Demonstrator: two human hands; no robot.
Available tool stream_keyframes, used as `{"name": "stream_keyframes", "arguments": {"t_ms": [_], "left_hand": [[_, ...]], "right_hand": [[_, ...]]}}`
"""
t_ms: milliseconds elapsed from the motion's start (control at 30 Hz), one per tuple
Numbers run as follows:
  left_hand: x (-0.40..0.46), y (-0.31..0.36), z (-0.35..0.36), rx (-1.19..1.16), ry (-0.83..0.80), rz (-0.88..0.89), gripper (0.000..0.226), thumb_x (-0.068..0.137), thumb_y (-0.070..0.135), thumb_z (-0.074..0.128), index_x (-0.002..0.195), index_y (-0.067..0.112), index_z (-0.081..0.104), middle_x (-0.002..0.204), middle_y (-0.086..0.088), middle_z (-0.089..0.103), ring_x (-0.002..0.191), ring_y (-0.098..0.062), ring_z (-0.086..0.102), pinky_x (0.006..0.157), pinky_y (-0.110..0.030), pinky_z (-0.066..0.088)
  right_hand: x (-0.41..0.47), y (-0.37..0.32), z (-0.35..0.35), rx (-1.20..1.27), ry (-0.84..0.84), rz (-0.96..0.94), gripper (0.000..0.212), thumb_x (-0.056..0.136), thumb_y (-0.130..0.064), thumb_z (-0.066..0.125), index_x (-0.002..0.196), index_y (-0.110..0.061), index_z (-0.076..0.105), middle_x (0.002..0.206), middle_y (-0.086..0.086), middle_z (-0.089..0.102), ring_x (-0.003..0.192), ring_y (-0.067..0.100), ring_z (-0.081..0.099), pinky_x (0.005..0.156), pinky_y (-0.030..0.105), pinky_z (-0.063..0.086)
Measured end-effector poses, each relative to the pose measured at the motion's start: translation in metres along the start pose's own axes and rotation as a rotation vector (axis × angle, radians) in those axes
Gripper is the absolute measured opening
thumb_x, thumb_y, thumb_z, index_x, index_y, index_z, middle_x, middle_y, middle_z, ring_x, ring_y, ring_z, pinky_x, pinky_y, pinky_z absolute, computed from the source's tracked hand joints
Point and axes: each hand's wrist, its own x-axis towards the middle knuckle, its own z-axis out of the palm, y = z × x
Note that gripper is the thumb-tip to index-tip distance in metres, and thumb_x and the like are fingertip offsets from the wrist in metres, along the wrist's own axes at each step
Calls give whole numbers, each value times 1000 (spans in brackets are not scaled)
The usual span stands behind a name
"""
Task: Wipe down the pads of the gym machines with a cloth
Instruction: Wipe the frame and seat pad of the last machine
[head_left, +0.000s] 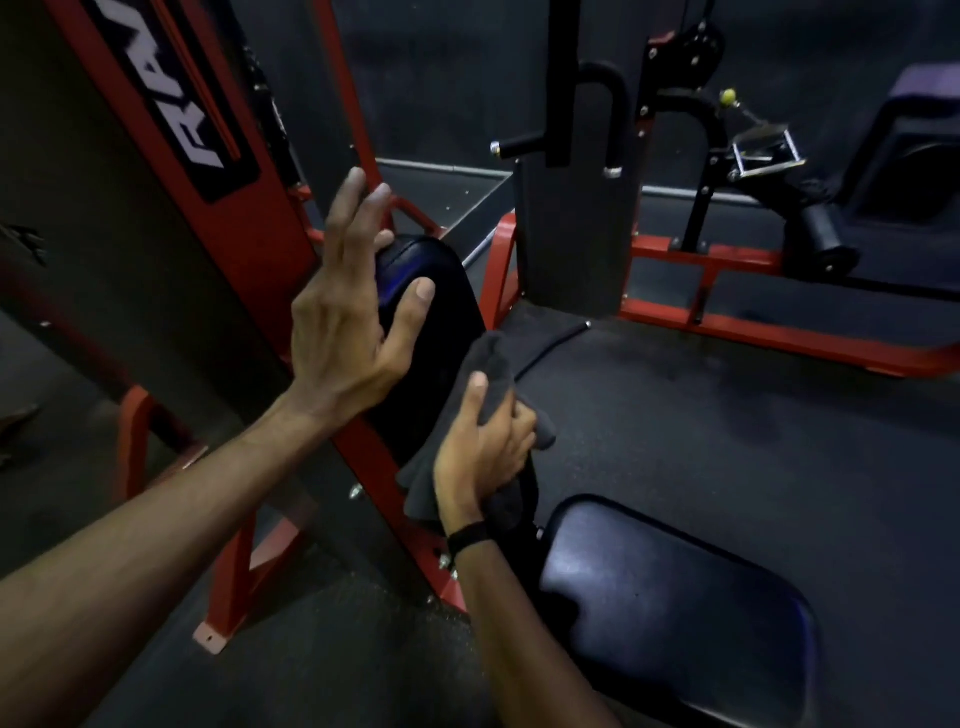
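A dark padded back pad (441, 332) stands upright on a red-framed gym machine (270, 171). My left hand (348, 312) is at its upper left edge with fingers spread and straight, the thumb lying on the pad's face. My right hand (483, 452) grips a dark grey cloth (493, 358) and holds it against the lower right side of the pad. Below it, at the lower right, is the machine's dark blue seat pad (670, 618).
A second red-framed machine (727, 312) with black handles (597, 104) and a roller pad (821, 239) stands at the back right. A purple padded bench (914, 156) is at the far right. Dark rubber floor (727, 441) lies between the machines.
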Motion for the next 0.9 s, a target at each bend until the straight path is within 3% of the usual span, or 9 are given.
{"name": "stream_keyframes", "arguments": {"t_ms": [133,267,400,500,567,667,733,800,900], "left_hand": [[0,1,-4,-141,82,-79,75,98,54,41,149,-1,32,160,-11,28,113,-17,62,76,-27,53],[1,-5,-4,-201,102,-102,75,97,59,39,146,2,34,154,-12,35,126,-28,54,95,-45,49],[1,-2,-9,-67,0,-15,79,96,65,37,147,4,34,154,-14,37,140,-30,41,114,-53,30],[-11,7,-11,-49,-74,16,77,94,59,45,148,5,33,157,-13,34,148,-24,29,122,-53,17],[-28,20,-14,-61,-99,69,72,90,51,55,145,6,42,155,-13,36,148,-25,29,124,-49,16],[-52,45,-15,4,-136,223,52,86,42,63,127,9,61,140,-10,52,133,-29,46,116,-45,30],[-59,62,-9,-27,-144,232,32,87,37,62,106,12,69,114,-4,65,108,-26,57,98,-37,42],[-61,78,1,-160,-259,34,24,88,37,63,91,15,72,93,2,69,91,-21,61,83,-32,43],[-60,106,19,-686,-690,-438,45,76,52,73,98,14,76,95,0,76,90,-13,69,88,-38,55]], "right_hand": [[-8,-75,4,88,32,-264,72,86,-75,29,136,-33,59,111,0,51,110,19,46,99,36,35],[-10,-86,3,135,29,-456,66,90,-68,39,124,-18,64,104,3,51,100,21,49,90,42,46],[-17,-52,-1,129,103,-653,45,95,-44,51,134,-22,60,97,5,53,90,23,55,73,35,49],[-17,-11,-9,81,27,-497,43,96,-40,54,135,-26,59,100,2,56,94,24,60,75,35,52],[-9,18,-23,18,-91,-239,46,99,-44,54,140,-24,57,115,5,60,111,28,60,88,39,51],[10,44,-56,142,-71,74,57,100,-45,56,144,-8,52,141,16,57,132,34,51,108,43,42],[18,40,-81,200,-2,61,58,99,-45,58,142,-6,54,139,15,59,131,32,53,109,45,43],[26,27,-103,251,42,-17,55,98,-47,59,139,-10,57,135,11,62,127,27,56,108,47,44],[39,7,-134,298,40,-43,65,95,-61,54,142,-16,54,139,9,58,129,25,54,110,47,43]]}}
